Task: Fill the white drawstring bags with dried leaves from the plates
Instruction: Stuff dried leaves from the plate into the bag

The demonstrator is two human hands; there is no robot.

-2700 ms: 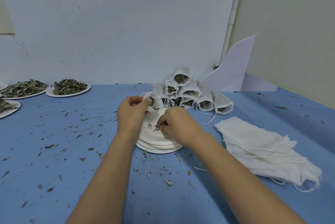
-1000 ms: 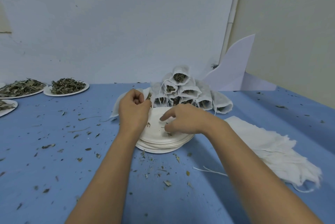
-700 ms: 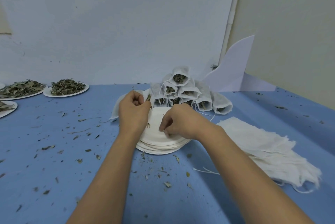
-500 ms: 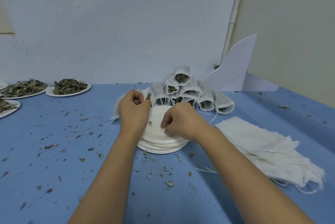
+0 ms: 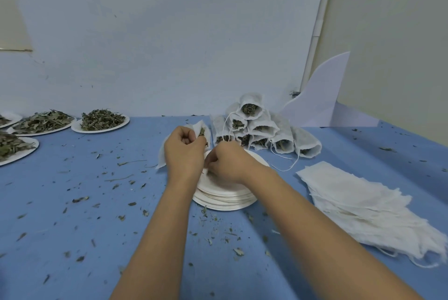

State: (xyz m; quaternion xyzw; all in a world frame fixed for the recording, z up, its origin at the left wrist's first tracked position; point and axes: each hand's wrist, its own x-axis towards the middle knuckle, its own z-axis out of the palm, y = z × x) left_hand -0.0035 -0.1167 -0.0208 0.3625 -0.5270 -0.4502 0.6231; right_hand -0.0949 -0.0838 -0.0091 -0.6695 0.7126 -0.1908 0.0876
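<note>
A blue table (image 5: 72, 231) littered with dry leaf crumbs (image 5: 80, 199) meets a pale matte wall (image 5: 169, 32). A white conduit (image 5: 315, 32) runs up the corner beside a curved white board (image 5: 322, 100). At far left, round paper plates (image 5: 124, 120) hold heaps of crinkled leaves (image 5: 101, 119). The left hand (image 5: 184, 151) grips a thin gauzy bag (image 5: 161, 154), mouth up with leaves showing inside, just over a stack (image 5: 225, 204) of empty plates. The right hand (image 5: 228, 164) curls its fingers down on the top plate; whether it pinches anything cannot be told. Behind, filled bags (image 5: 261, 130) lie in a pyramid. At right, flat bags (image 5: 363, 202) lie in a frayed, fanned pile.
</note>
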